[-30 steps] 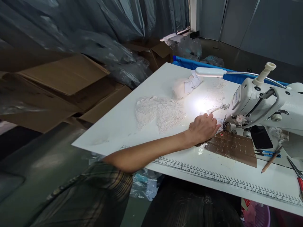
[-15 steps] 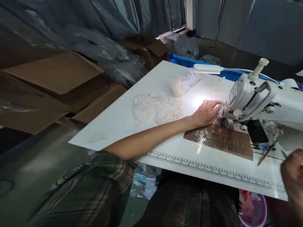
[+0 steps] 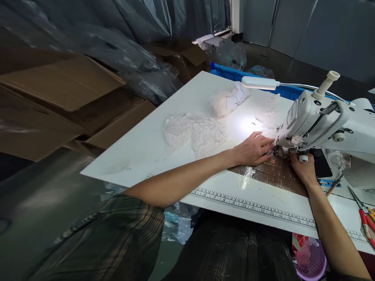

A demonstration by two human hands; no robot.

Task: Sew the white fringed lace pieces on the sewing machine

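My left hand [image 3: 254, 150] lies palm down beside the needle area of a white sewing machine [image 3: 312, 117], fingers stretched out and slightly apart. Its fingertips reach the edge of a strip of white lace [image 3: 267, 107] that runs away under the lamp light. On the other side of the needle, my right hand [image 3: 304, 167] reaches under the machine head; the machine's parts hide its fingertips, so what they touch does not show. Both hands are over a shiny brown sheet [image 3: 258, 176] on the white table [image 3: 140, 156]. A black phone-like slab [image 3: 322, 164] lies right of my right hand.
More white lace [image 3: 195, 134] and a pale bundle [image 3: 224, 104] lie left. A lamp [image 3: 260, 83] overhangs the table. Blue snips [image 3: 329, 183], a pencil [image 3: 334, 185] and red-handled scissors [image 3: 365, 222] lie right. Cartons [image 3: 67, 86] stand left; a purple basket [image 3: 319, 261] sits below.
My right hand has moved from the right edge, near the scissors, leftward to beneath the machine head. My left hand has shifted slightly toward me, its fingers flatter.
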